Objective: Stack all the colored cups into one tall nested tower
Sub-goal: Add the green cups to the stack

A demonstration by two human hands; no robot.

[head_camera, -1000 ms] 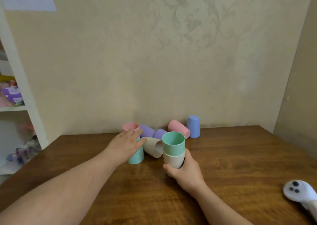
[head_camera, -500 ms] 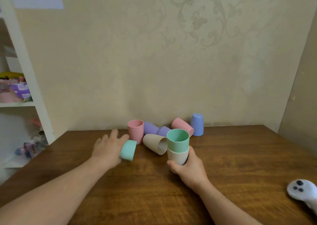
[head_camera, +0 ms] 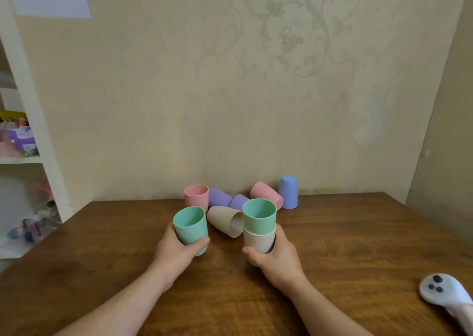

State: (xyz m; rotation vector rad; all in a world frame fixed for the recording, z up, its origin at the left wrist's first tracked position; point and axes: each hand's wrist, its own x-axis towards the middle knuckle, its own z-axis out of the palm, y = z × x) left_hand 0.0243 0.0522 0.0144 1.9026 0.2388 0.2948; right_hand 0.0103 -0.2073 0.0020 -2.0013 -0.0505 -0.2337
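Note:
My left hand point(head_camera: 176, 253) grips a mint cup point(head_camera: 190, 224), mouth up, just left of centre. My right hand point(head_camera: 273, 256) holds a two-cup stack: a green cup point(head_camera: 259, 214) nested in a beige cup point(head_camera: 258, 241). Between the hands a second beige cup point(head_camera: 225, 220) lies on its side. Behind stand an upright pink cup point(head_camera: 196, 195), two purple cups point(head_camera: 218, 197) point(head_camera: 238, 202) on their sides, a tipped pink cup point(head_camera: 266, 195) and an upside-down blue cup point(head_camera: 288, 191).
The wooden table point(head_camera: 358, 246) meets a patterned wall at the back and a side wall at the right. A white controller point(head_camera: 445, 294) lies at the table's front right. White shelves point(head_camera: 33, 120) with toys stand to the left.
My left hand has picked up the mint cup, turned it mouth up and brought it nearer to me. The right hand keeps holding the stack in about the same place.

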